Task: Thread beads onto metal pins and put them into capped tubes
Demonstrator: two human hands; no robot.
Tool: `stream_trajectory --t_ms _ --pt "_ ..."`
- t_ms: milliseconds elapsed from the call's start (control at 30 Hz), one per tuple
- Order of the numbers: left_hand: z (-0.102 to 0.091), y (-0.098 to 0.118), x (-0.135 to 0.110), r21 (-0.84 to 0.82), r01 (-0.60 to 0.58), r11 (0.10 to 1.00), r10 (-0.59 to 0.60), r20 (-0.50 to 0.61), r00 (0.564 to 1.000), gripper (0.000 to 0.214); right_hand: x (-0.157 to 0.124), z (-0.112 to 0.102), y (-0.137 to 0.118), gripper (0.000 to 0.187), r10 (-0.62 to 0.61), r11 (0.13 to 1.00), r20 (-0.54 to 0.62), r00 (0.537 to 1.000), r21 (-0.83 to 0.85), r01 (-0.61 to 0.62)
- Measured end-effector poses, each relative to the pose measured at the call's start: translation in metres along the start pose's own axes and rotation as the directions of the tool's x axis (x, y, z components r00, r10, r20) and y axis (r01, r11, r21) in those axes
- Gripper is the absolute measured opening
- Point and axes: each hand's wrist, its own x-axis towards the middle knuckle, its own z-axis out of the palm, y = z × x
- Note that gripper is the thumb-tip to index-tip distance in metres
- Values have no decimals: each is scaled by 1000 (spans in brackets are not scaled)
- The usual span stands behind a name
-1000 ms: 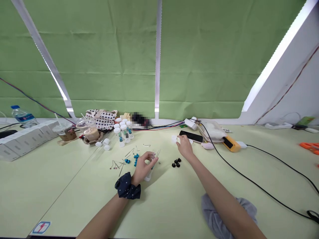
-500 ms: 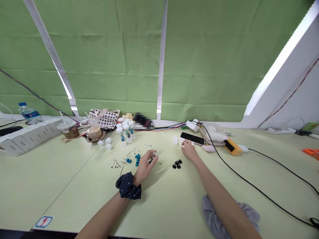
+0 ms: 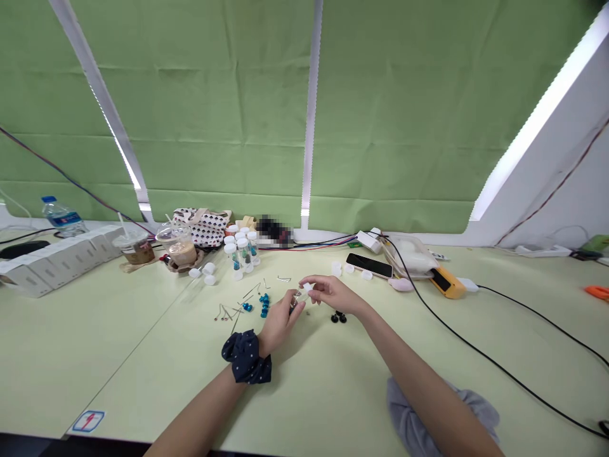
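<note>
- On my feed the left hand has its fingers curled round a clear tube, seemingly tilted, over the middle of the table.
- The right hand pinches a white cap between its fingertips, right at the tube's upper end. I can't tell whether cap and tube touch squarely.
- I'd worry about a crooked fit: if the two are out of line, pressing could skew the cap or push the tube through the left grip.
- That pinch takes in very little of the cap, so a slip could drop it beside the loose caps or among the black pieces.
- Should the tube tip further while uncovered, whatever is inside could spill; its contents are too small for me to read.
- The right wrist hangs close over the black pieces, partly hiding them; a low sweep could scatter them.
- Left of the left hand, the blue pieces sit near enough for a knuckle to knock; the bent rods are a bit farther out.
</note>
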Motion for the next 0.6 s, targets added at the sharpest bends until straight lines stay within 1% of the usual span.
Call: stream_trajectory --t_ms 100,267,400,500,600 --pt "-1 2 0 34 -32 999 31 31 999 32 -2 -1 6 35 11 1000 33 999 -27 -11" --pt "0 2 -1 114 -34 993 27 64 998 32 -3 -2 14 36 6 999 51 999 -45 -3" --pt "1 4 -1 164 -47 985 31 100 994 31 -5 -6 10 37 18 997 99 995 -73 -10" --pt "0 7 -1 150 -59 987 41 122 992 30 -7 -10 3 35 3 995 145 989 -97 11" --pt "0 8 -1 121 -58 991 43 127 991 30 -7 -10 0 33 4 993 155 988 -116 14"
